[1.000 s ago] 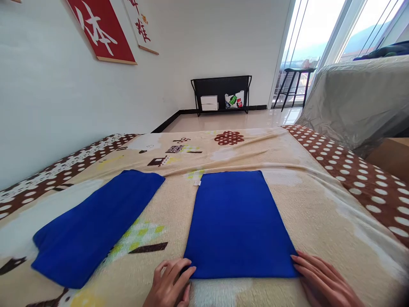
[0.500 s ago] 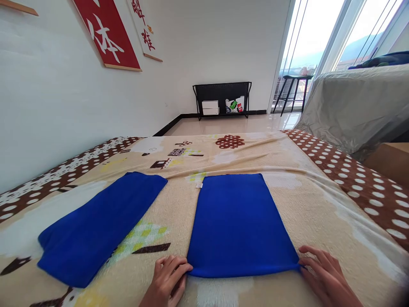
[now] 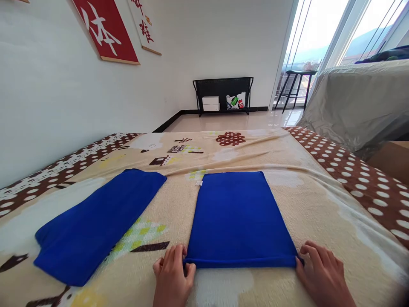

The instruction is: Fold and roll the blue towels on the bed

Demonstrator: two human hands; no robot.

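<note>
A flat blue cloth (image 3: 238,217) lies in front of me with a small white tag at its far left corner. Its near edge is turned up in a narrow fold. At the near left corner, my left hand (image 3: 174,270) pinches the folded edge between thumb and fingers. My right hand (image 3: 321,266) grips the near right corner in the same way, fingers curled over it. To the left lies a second blue cloth (image 3: 99,226), folded lengthwise and slanting, untouched by either hand.
Both cloths rest on a cream patterned blanket (image 3: 223,283) with brown polka-dot borders (image 3: 358,179). Beyond the bed stands a black rack (image 3: 223,91) holding white boxes and a printed bag. A plastic-covered piece of furniture (image 3: 358,102) and a dark stool (image 3: 297,81) are at the right.
The near edge of the right-hand cloth has been turned up into a narrow fold. Both hands have closed more tightly on its corners. The view has tipped slightly downward.
</note>
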